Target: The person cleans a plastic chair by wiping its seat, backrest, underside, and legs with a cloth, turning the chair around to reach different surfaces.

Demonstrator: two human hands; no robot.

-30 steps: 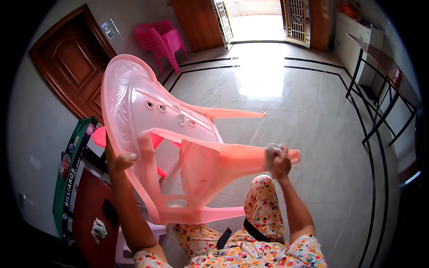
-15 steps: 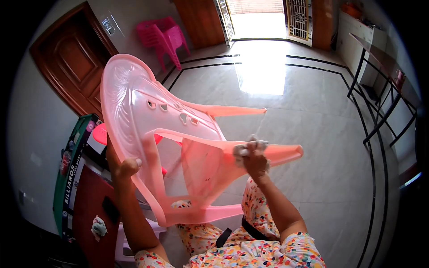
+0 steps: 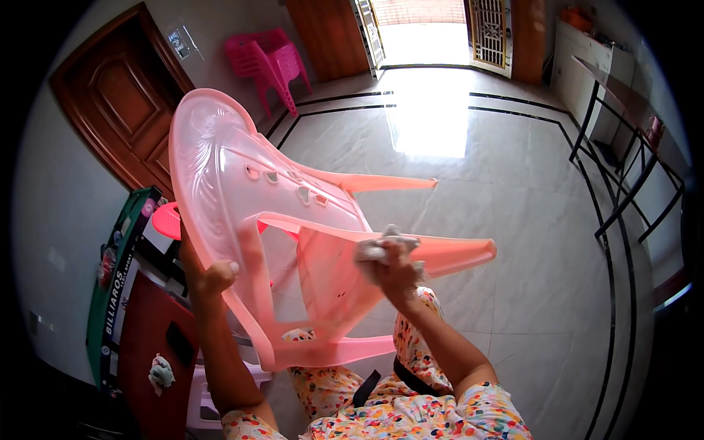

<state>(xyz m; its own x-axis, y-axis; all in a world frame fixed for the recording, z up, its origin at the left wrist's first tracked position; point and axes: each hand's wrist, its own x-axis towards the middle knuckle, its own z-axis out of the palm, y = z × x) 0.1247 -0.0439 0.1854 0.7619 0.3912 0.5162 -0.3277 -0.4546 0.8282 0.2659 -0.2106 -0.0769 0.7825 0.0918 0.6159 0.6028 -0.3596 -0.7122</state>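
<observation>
A pink plastic armchair (image 3: 220,165) is tipped over in front of me, its legs pointing to the right and part of it against my lap. My left hand (image 3: 214,279) grips the edge of the chair at the left, thumb on the near side and the fingers hidden behind. A crumpled greyish-white cloth (image 3: 374,257) is bunched in my right hand (image 3: 400,275), which is closed around it. The cloth lies against the upper part of a chair leg (image 3: 458,255), near the seat.
Bright pink stacked chairs (image 3: 268,62) stand by the back wall. At left are a dark red table (image 3: 147,345) with another crumpled cloth (image 3: 161,374) and a phone-like dark object, a billiards box (image 3: 121,293), and a white stool (image 3: 205,400). A metal-framed table (image 3: 623,110) stands right.
My right hand with the cloth has slid left along the chair leg, toward the seat. The chair and my left hand have shifted very slightly.
</observation>
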